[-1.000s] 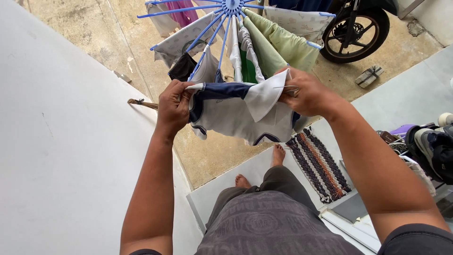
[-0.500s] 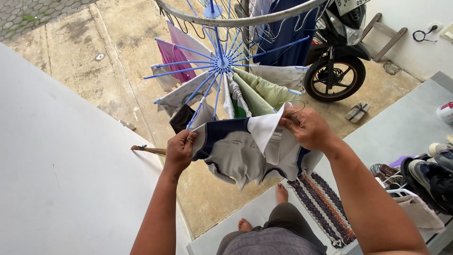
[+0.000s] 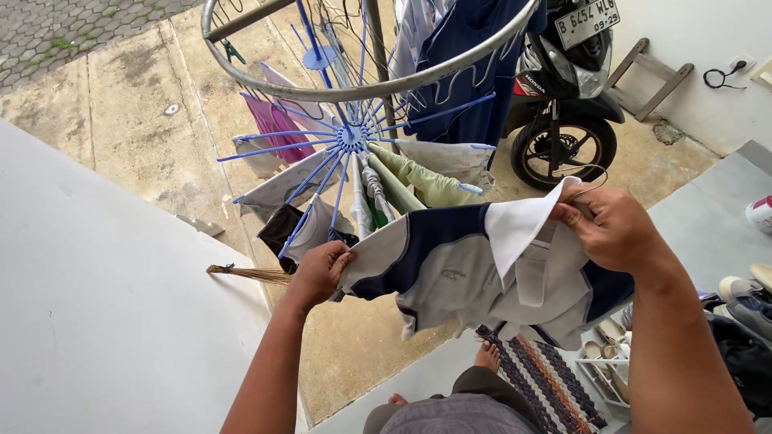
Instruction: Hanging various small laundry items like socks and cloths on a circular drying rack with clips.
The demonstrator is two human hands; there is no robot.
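A grey and navy polo shirt with a white collar is held stretched in the air between the two hands, above the person's bare feet and a striped woven mat. Its left shoulder edge is gripped by the left hand, the fingers being curled and pressed onto the cloth. The collar end is pinched by the right hand, whose fingers are closed on the fabric together with a thin wire hanger, of which only the hook is seen above the knuckles.

Just behind the shirt a blue plastic radial drying rack is hung with small garments in pink, white, green and black. Above it a curved metal rail is seen, with a dark blue garment suspended from it. A black motorcycle is parked on the concrete beyond. A straw broom is laid near the white wall, and shoes are gathered at the right edge.
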